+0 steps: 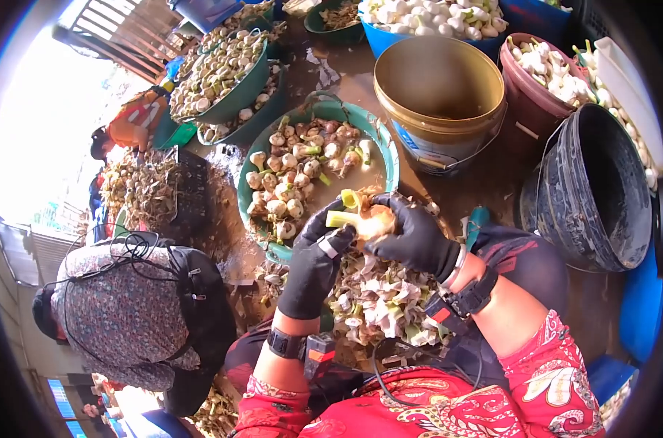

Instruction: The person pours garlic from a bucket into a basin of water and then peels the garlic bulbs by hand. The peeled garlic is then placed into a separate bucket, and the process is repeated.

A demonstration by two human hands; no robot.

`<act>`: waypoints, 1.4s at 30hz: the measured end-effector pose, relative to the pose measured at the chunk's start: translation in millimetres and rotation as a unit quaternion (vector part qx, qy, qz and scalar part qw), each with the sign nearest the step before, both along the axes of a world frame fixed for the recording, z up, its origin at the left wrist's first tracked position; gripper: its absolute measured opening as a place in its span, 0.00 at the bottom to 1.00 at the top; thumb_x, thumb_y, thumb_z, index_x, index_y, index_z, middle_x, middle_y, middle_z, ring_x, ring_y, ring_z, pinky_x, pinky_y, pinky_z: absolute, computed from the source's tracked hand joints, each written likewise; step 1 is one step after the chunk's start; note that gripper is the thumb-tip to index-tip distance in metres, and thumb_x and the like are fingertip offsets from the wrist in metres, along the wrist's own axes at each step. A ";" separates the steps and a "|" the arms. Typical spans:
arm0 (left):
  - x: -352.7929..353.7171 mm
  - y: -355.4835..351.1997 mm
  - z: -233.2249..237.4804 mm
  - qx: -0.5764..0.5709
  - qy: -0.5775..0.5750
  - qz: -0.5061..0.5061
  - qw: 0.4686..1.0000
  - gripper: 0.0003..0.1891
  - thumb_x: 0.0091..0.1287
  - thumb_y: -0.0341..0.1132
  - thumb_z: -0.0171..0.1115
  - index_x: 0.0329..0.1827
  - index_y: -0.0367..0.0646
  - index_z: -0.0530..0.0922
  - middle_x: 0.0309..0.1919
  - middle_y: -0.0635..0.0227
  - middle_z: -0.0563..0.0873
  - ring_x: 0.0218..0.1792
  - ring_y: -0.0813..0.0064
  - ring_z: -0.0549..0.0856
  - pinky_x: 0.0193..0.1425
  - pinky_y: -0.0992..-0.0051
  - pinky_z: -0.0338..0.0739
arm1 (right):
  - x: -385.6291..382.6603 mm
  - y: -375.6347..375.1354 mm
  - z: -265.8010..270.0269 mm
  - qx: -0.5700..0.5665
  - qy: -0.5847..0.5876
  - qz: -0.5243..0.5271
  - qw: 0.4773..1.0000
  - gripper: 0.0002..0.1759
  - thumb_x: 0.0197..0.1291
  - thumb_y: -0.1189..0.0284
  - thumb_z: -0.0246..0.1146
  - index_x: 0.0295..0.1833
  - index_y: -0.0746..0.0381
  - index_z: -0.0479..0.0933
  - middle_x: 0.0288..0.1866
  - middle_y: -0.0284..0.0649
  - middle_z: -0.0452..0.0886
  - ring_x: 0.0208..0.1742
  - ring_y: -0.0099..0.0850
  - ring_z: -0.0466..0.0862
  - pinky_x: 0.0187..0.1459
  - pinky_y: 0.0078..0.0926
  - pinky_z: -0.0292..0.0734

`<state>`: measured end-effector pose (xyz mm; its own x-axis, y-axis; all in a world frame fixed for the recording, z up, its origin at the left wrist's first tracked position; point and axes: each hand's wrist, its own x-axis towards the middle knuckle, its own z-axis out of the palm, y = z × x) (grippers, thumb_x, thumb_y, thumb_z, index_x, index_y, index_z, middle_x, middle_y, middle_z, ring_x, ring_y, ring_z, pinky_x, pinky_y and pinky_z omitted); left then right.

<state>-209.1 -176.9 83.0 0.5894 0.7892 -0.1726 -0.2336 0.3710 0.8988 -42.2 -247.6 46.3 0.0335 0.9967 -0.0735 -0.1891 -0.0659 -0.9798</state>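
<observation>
My left hand, in a black glove, is closed around the cut green stem of a garlic bulb. My right hand, gloved in black too, wraps the bulb's brownish round end with its fingers. A loose, curled piece of yellow-green stem skin stands up above the bulb. Just beyond both hands is a green tub with unpeeled garlic bulbs in it. Beneath my hands, a heap of papery garlic skins lies near my lap. The fingertips are partly hidden by the bulb.
A yellowish bucket stands beyond the tub, and a black bucket leans at the right. White garlic fills a maroon bucket and a blue tub. A person bends over at the left; another person works farther off.
</observation>
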 end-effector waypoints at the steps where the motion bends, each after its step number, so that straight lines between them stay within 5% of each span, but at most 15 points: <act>1: 0.2 2.0 -0.2 -0.003 0.002 0.022 1.000 0.20 0.62 0.26 0.61 0.57 0.35 0.73 0.45 0.65 0.82 0.42 0.77 0.82 0.50 0.78 0.75 | -3.3 0.9 -1.4 0.070 -0.093 -0.016 0.993 0.36 0.49 0.78 0.69 0.63 0.69 0.62 0.53 0.41 0.76 0.54 0.24 0.76 0.58 0.25 0.70; 6: -6.5 4.2 12.5 0.127 0.093 -0.040 0.987 0.14 0.60 0.25 0.61 0.50 0.35 0.77 0.39 0.69 0.84 0.40 0.78 0.82 0.49 0.78 0.75 | 9.7 12.5 11.0 -0.077 0.380 0.099 0.917 0.28 0.55 0.70 0.68 0.60 0.66 0.69 0.49 0.40 0.79 0.48 0.28 0.80 0.50 0.22 0.75; 9: 0.2 -1.8 24.2 0.103 0.149 -0.040 0.983 0.11 0.58 0.25 0.62 0.45 0.35 0.79 0.37 0.70 0.84 0.37 0.80 0.81 0.45 0.79 0.74 | 13.6 14.7 -3.4 -0.133 0.370 0.133 0.910 0.19 0.56 0.70 0.67 0.52 0.66 0.76 0.44 0.40 0.81 0.45 0.25 0.81 0.47 0.22 0.76; 11: -2.4 1.0 21.2 0.101 0.168 -0.045 0.980 0.10 0.57 0.25 0.62 0.43 0.35 0.79 0.37 0.70 0.84 0.37 0.81 0.81 0.44 0.79 0.74 | 10.9 16.8 -4.7 0.100 0.011 0.038 0.994 0.12 0.57 0.70 0.66 0.43 0.66 0.80 0.38 0.38 0.83 0.41 0.22 0.81 0.44 0.22 0.76; 14: -13.9 13.0 6.2 0.222 0.204 -0.041 0.953 0.08 0.54 0.24 0.62 0.38 0.36 0.79 0.33 0.68 0.84 0.36 0.77 0.82 0.41 0.76 0.76 | -3.1 19.9 -3.5 0.042 0.050 -0.077 0.995 0.14 0.57 0.68 0.66 0.45 0.66 0.80 0.36 0.35 0.84 0.39 0.23 0.82 0.43 0.23 0.77; 15: -21.3 38.7 -19.1 0.627 0.201 -0.040 0.752 0.08 0.55 0.24 0.60 0.38 0.37 0.79 0.31 0.62 0.84 0.35 0.65 0.84 0.40 0.72 0.77 | -8.6 9.8 24.9 0.098 0.041 -0.093 0.990 0.13 0.56 0.68 0.65 0.43 0.66 0.80 0.33 0.38 0.84 0.35 0.29 0.83 0.41 0.25 0.77; 18: -37.6 50.5 -25.9 0.589 0.312 0.010 0.746 0.07 0.57 0.23 0.53 0.36 0.37 0.79 0.31 0.53 0.83 0.36 0.52 0.83 0.40 0.65 0.77 | -10.0 0.3 18.3 0.311 -0.407 -0.080 0.855 0.08 0.57 0.70 0.60 0.38 0.62 0.80 0.33 0.45 0.81 0.37 0.46 0.81 0.41 0.39 0.75; 28: -80.8 72.4 -84.0 0.466 0.263 0.051 0.843 0.18 0.59 0.27 0.61 0.53 0.37 0.72 0.48 0.58 0.81 0.47 0.69 0.82 0.48 0.69 0.78 | 42.6 -1.2 9.4 0.063 0.141 -0.142 0.978 0.13 0.58 0.84 0.52 0.47 0.63 0.73 0.38 0.38 0.81 0.36 0.26 0.80 0.43 0.25 0.79; 32: -30.5 88.8 -13.3 0.708 0.388 0.064 0.587 0.10 0.59 0.27 0.62 0.44 0.37 0.78 0.34 0.63 0.85 0.34 0.66 0.84 0.40 0.68 0.78 | 15.4 -6.9 3.4 -0.050 -0.276 -0.018 0.960 0.22 0.53 0.76 0.57 0.56 0.64 0.68 0.40 0.48 0.81 0.37 0.34 0.82 0.41 0.30 0.78; 34: 10.0 94.8 49.4 0.651 0.235 0.064 0.719 0.22 0.64 0.29 0.61 0.60 0.33 0.69 0.46 0.57 0.84 0.47 0.68 0.84 0.53 0.68 0.76 | 11.6 -4.7 3.0 -0.151 -0.267 0.164 0.937 0.44 0.44 0.68 0.62 0.70 0.63 0.58 0.38 0.59 0.80 0.39 0.47 0.82 0.42 0.36 0.76; 35: 20.9 101.9 64.7 0.320 0.076 0.063 0.942 0.20 0.66 0.29 0.58 0.61 0.33 0.69 0.49 0.56 0.82 0.51 0.69 0.82 0.58 0.70 0.73 | 12.3 -4.6 3.8 -0.127 -0.274 0.160 0.940 0.43 0.42 0.68 0.61 0.69 0.64 0.60 0.36 0.59 0.80 0.37 0.46 0.82 0.41 0.37 0.75; 36: 22.6 108.2 78.0 0.054 -0.184 -0.020 0.981 0.17 0.72 0.35 0.46 0.59 0.35 0.70 0.52 0.56 0.81 0.52 0.60 0.81 0.58 0.64 0.76 | 14.1 -5.1 4.1 -0.103 -0.281 0.155 0.942 0.42 0.41 0.69 0.61 0.68 0.65 0.61 0.33 0.59 0.80 0.35 0.46 0.82 0.40 0.37 0.75; 38: 8.2 128.3 53.2 0.133 -0.111 0.006 0.985 0.16 0.71 0.33 0.48 0.57 0.36 0.73 0.49 0.58 0.83 0.48 0.59 0.83 0.55 0.65 0.78 | 22.0 -5.2 3.7 -0.077 -0.272 0.132 0.950 0.31 0.43 0.68 0.60 0.58 0.66 0.72 0.30 0.56 0.80 0.33 0.44 0.82 0.39 0.36 0.75; 40: -34.7 159.9 -5.5 0.654 0.333 -0.033 0.679 0.14 0.67 0.31 0.54 0.53 0.37 0.77 0.44 0.58 0.85 0.42 0.59 0.85 0.52 0.67 0.78 | 30.9 -1.5 0.9 -0.194 -0.237 0.043 0.951 0.19 0.46 0.70 0.58 0.45 0.66 0.80 0.30 0.53 0.80 0.32 0.42 0.82 0.37 0.36 0.75; 42: -75.4 169.5 -93.5 0.459 0.516 0.009 0.723 0.14 0.59 0.26 0.59 0.48 0.36 0.80 0.41 0.54 0.85 0.41 0.56 0.85 0.51 0.66 0.78 | 34.8 -0.7 5.3 -0.196 -0.256 0.035 0.946 0.13 0.48 0.72 0.57 0.38 0.66 0.80 0.32 0.50 0.81 0.32 0.37 0.82 0.38 0.33 0.74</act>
<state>-284.4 -7.4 -10.6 0.5087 0.8564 0.0883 0.7396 -0.4872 0.4643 -7.5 -248.3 51.6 0.0996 0.8973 -0.4300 0.3210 -0.4380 -0.8397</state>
